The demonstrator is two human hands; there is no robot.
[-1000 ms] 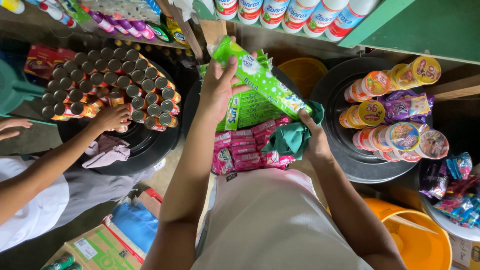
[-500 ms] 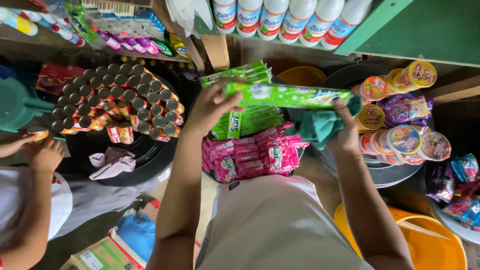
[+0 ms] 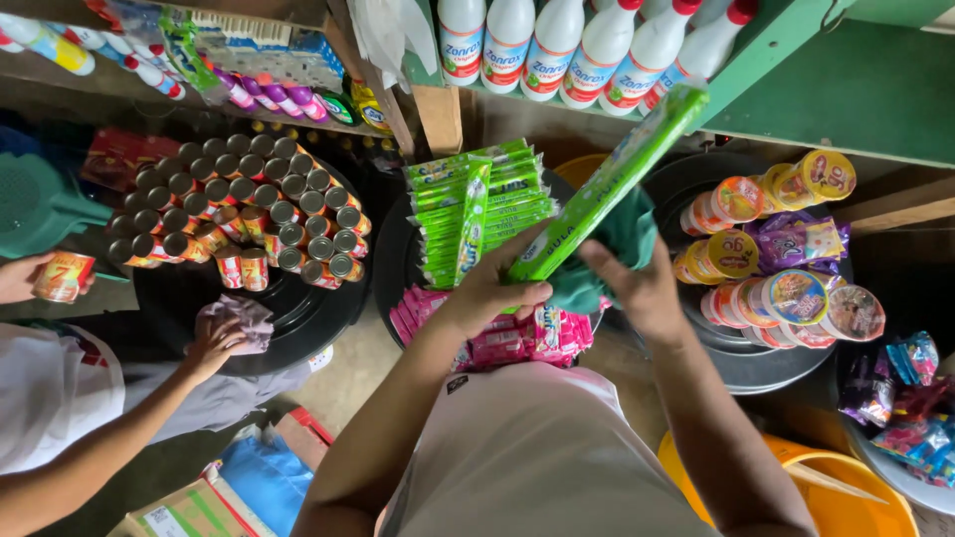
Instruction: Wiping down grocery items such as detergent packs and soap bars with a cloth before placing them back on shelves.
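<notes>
**Holding a green sachet strip over the stacked packets**

Gripping the lower end of a long green sachet strip (image 3: pixel 607 184), the left hand (image 3: pixel 492 288) has its grip clenched around it, so the strip slants up toward one o'clock in front of the white bottles (image 3: pixel 587 45) on the green shelf (image 3: pixel 846 89). The right hand (image 3: pixel 642 283) is closed on a teal cloth (image 3: pixel 622 239) pressed against the strip's lower part. Directly at eleven o'clock of the left hand lies a stack of green packets (image 3: pixel 473 209) on a black tray (image 3: pixel 393 259), with pink packets (image 3: pixel 527 333) below at six o'clock. At three o'clock sit round lidded cups (image 3: pixel 786 288) on another dark tray. At nine o'clock, tin cans (image 3: pixel 239 209) fill a black tray; a co-worker's hand (image 3: pixel 214 343) there rests on a pale rag (image 3: pixel 239 318), and another hand holds a can (image 3: pixel 62 276). An orange bucket (image 3: pixel 856 497) stands at five o'clock.
</notes>
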